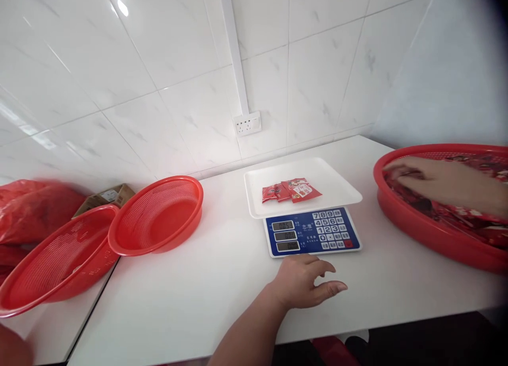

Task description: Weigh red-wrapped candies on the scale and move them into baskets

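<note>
My left hand [305,281] rests on the white table just in front of the blue keypad of a digital scale [313,231]. Its fingers are loosely spread and hold nothing. The scale's white tray [337,183] carries a few red snack packets [291,190]. My right hand [440,183] reaches in from the right into a large red basket [416,231] full of red packets [476,218]. Its fingers curl down onto a packet near the basket's left rim, and the hand is slightly blurred.
Two empty red mesh baskets [159,215] [55,260] lie tilted at the left, the nearer one over the gap between two tables. Behind them are a cardboard box [109,195] and a red plastic bag [32,207]. A wall socket [247,124] sits on the tiled wall.
</note>
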Tool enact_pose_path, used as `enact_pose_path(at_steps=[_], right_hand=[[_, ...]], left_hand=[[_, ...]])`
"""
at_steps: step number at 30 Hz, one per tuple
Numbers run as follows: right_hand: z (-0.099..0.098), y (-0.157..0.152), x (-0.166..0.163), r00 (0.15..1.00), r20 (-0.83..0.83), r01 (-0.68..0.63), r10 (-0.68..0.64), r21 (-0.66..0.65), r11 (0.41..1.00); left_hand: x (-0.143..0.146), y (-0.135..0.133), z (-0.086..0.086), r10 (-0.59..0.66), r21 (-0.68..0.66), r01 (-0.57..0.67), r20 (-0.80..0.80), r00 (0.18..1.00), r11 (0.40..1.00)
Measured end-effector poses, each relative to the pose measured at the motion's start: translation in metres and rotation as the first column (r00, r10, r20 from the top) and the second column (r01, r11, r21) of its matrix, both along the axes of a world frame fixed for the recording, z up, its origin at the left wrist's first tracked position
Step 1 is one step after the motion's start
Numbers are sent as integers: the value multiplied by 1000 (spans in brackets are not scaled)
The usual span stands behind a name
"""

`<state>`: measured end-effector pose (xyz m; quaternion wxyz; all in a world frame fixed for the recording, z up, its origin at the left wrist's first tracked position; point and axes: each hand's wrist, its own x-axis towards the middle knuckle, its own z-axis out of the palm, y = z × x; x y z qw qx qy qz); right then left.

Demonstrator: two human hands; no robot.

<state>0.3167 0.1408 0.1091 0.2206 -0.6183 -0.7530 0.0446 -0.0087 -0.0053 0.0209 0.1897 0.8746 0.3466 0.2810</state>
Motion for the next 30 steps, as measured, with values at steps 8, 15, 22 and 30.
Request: enact_pose_path(at_steps=[8,15,22,30], right_hand=[[-13,2,-121,838,464,-408,286,185,894],[-13,12,-135,814,509,-434,280,214,875],[31,-1,-74,954,282,10,-103,313,950],[58,-42,26,807,332,389,-488,324,863]], left_hand=[[-6,5,-1,63,-3,-63,35,997,998],[-9,6,1,87,9,-88,69,994,996],[-10,5,4,86,21,-88,95,992,996],[-6,1,13,33,72,-41,112,993,997]])
